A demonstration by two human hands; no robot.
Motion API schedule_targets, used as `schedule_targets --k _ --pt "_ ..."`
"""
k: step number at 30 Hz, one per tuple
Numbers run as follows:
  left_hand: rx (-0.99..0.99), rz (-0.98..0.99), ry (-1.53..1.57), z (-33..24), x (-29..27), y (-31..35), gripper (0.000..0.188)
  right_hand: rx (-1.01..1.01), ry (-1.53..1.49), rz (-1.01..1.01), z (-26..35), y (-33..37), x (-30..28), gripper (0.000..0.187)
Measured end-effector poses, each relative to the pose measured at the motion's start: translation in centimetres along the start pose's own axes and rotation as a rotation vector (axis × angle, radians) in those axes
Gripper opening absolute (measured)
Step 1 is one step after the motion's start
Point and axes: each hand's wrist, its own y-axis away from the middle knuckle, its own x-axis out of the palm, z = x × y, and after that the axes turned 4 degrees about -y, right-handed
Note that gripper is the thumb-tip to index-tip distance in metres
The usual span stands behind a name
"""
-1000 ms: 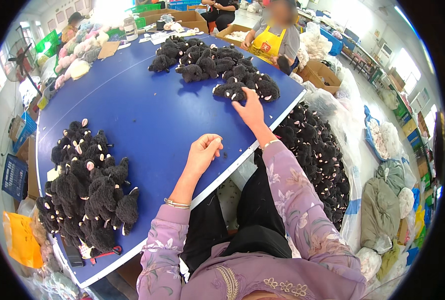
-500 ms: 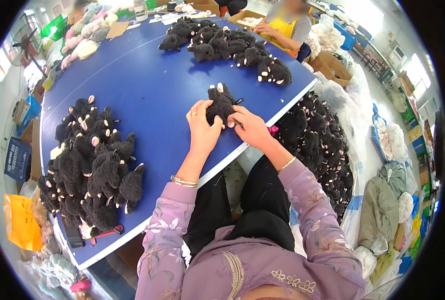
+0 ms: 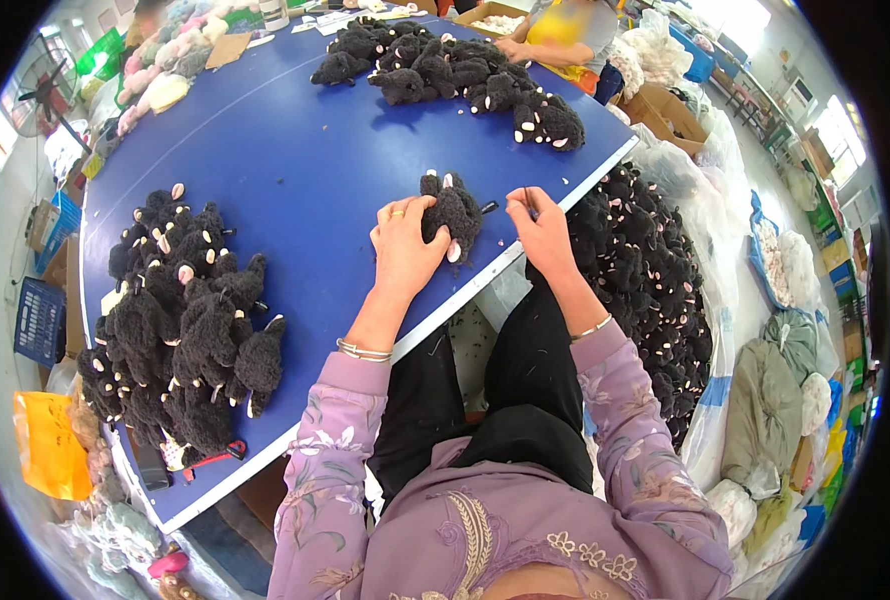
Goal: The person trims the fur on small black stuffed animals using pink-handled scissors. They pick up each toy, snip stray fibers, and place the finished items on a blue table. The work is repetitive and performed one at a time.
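Note:
A small black plush toy (image 3: pixel 457 212) with pale pink-white tips lies on the blue table (image 3: pixel 335 190) near its front edge. My left hand (image 3: pixel 405 245) grips it from the left side, thumb and fingers pressed into the fabric. A small dark tab sticks out at the toy's right side. My right hand (image 3: pixel 542 235) is raised to the right of the toy, apart from it, with thumb and fingertips pinched together; whatever they hold is too fine to make out.
A heap of black plush toys (image 3: pixel 200 330) covers the table's left side; another row (image 3: pixel 465 80) lies at the far side. A large bag of black toys (image 3: pixel 640 290) stands beyond the right edge. Red-handled scissors (image 3: pixel 220 457) lie front left. A co-worker (image 3: pixel 565 40) sits across.
My right hand has pulled away from the toy to the right, fingers pinched. My left hand still holds the toy, which has turned slightly, and its pale lower end now shows.

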Motion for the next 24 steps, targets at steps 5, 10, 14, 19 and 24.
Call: schedule_targets --k 5,10,14,19,24 --pt "0.003 0.022 -0.003 0.1 0.1 0.2 0.044 -0.026 0.284 0.163 1.6 -0.1 2.2 0.040" --pt "0.225 0.150 -0.085 -0.3 -1.1 0.8 0.069 0.186 0.165 0.232 2.2 -1.6 1.6 0.033" --pt "0.228 0.180 -0.016 -0.1 -0.5 0.8 0.050 0.375 -0.376 0.219 5.2 -1.2 0.1 0.031" --pt "-0.131 0.543 0.888 -0.2 -0.1 0.6 0.024 0.360 -0.699 -0.040 7.5 -2.1 -1.9 0.035" --pt "-0.213 0.559 0.990 -0.2 -1.5 0.8 0.028 0.255 -0.850 -0.048 6.8 -2.3 -3.8 0.026"
